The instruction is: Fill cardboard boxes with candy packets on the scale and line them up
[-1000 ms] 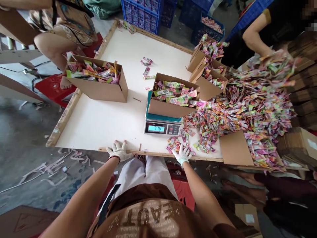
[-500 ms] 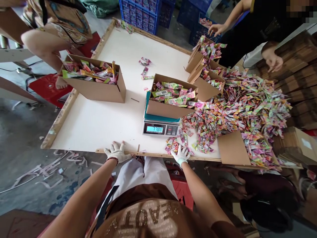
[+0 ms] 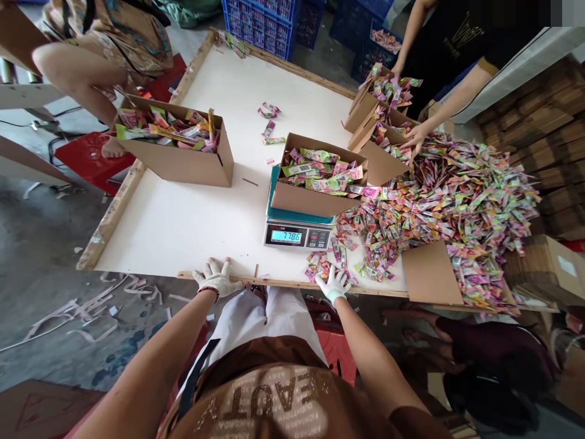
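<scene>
My left hand (image 3: 216, 278), in a white glove, rests with fingers spread on the table's near wooden edge and holds nothing. Also gloved, my right hand (image 3: 333, 284) lies open at the same edge, its fingertips by a small heap of wrapped snack packets (image 3: 319, 266). Beyond and between my hands stands a digital scale (image 3: 299, 235), whose lit display appears to read 7786. On its teal platform sits an open cardboard box (image 3: 315, 199) filled with colourful packets.
Another filled box (image 3: 192, 166) stands on the white table (image 3: 183, 225) at left. A large packet pile (image 3: 470, 189) covers the right side, with a box (image 3: 432, 272) lying by it. Across, a co-worker's hand (image 3: 417, 137) touches the far boxes. Blue crates (image 3: 260, 27) stand behind.
The co-worker across the table has leaned in and brought both hands down to the far boxes. The scale's reading has dropped slightly, seemingly from 7788. My hands have stayed put.
</scene>
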Tool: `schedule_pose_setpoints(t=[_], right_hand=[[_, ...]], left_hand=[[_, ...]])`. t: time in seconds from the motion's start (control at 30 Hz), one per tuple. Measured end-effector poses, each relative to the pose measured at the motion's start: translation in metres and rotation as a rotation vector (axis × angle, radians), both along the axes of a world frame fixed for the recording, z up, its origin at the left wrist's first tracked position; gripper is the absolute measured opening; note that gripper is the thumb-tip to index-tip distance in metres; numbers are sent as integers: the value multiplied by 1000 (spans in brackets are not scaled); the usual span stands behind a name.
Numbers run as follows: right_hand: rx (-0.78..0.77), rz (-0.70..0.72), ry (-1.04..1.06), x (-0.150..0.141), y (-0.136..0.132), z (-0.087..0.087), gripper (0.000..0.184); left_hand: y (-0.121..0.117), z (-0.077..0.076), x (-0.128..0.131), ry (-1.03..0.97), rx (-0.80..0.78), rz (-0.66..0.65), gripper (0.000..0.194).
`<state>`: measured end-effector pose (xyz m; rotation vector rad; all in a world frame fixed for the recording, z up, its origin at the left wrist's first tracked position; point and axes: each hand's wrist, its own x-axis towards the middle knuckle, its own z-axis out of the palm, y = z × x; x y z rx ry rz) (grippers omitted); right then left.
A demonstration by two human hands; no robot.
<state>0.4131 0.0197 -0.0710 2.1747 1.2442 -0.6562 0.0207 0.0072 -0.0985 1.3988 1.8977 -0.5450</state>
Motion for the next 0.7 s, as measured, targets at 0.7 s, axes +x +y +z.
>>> schedule_pose_setpoints(t=[0.7], right_hand=[[109, -120, 172, 5, 0, 7, 98]], left_hand=[[0, -1, -1, 24, -8, -11, 127]])
